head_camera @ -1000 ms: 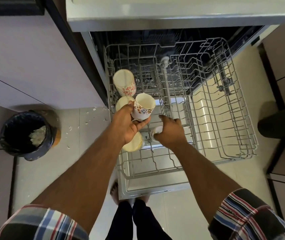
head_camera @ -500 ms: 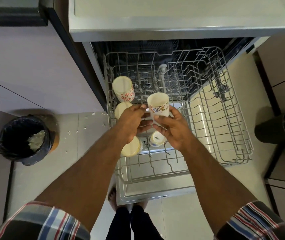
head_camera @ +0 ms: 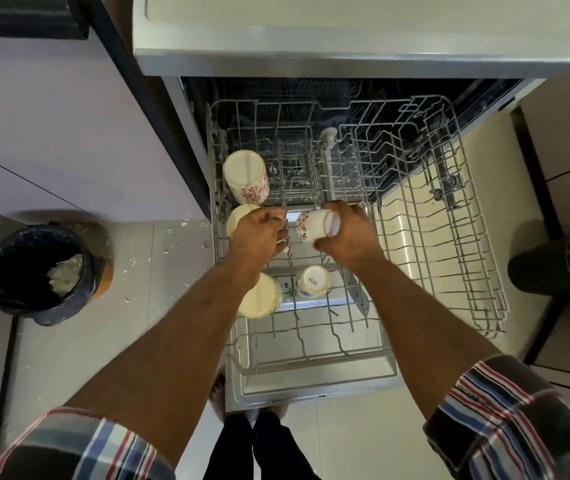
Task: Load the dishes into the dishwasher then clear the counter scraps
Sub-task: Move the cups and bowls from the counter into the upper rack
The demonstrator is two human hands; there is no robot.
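A person's right hand (head_camera: 351, 237) grips a floral cup (head_camera: 314, 225) on its side over the pulled-out dishwasher rack (head_camera: 449, 258), where four cups sit upturned. The left hand (head_camera: 255, 233) curls beside it, its grip unclear. Bins (head_camera: 39, 271) flank the floor.

A floral cup (head_camera: 315, 225) lies tipped on its side above the middle of the pulled-out rack (head_camera: 449, 271). Four more cups, apparently all upside down, stand along the rack's left edge and centre.
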